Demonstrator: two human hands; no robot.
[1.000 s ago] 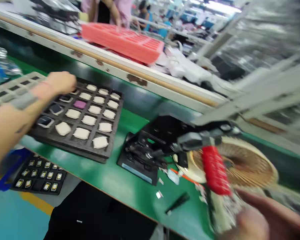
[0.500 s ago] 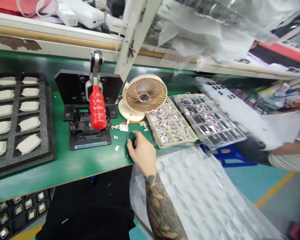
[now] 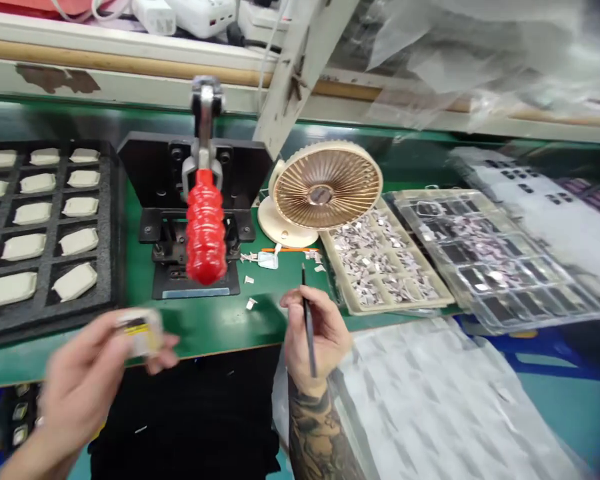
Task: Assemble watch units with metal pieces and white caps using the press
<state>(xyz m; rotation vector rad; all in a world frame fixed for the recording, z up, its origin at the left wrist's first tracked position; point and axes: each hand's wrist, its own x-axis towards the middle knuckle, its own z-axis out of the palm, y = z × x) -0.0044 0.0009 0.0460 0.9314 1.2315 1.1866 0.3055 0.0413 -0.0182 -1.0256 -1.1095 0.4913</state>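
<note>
My left hand (image 3: 87, 367) is closed on a small pale rounded case (image 3: 143, 331) with a yellow and black patch showing inside; motion blurs it. It hovers over the bench's front edge, just in front of the black tray. My right hand (image 3: 317, 330) grips a thin dark pen-like tool (image 3: 309, 327), its narrow tip pointing up and away from me. Between the hands, a black clamp fixture (image 3: 195, 273) with a red handle (image 3: 206, 230) stands on the green bench. Small white pieces (image 3: 251, 304) lie loose left of my right hand.
A foam tray (image 3: 107, 267) of pale cases is at left. A beige fan (image 3: 325, 187) stands behind my right hand. To its right are a compartment box (image 3: 347, 300) of small parts and a clear divided box (image 3: 525, 287). White wrapping sheet (image 3: 430, 393) covers the front right.
My left hand has come into view from the left, holding the case. My right hand has turned palm up, showing the tool. The view has shifted, so bench items appear farther right.
</note>
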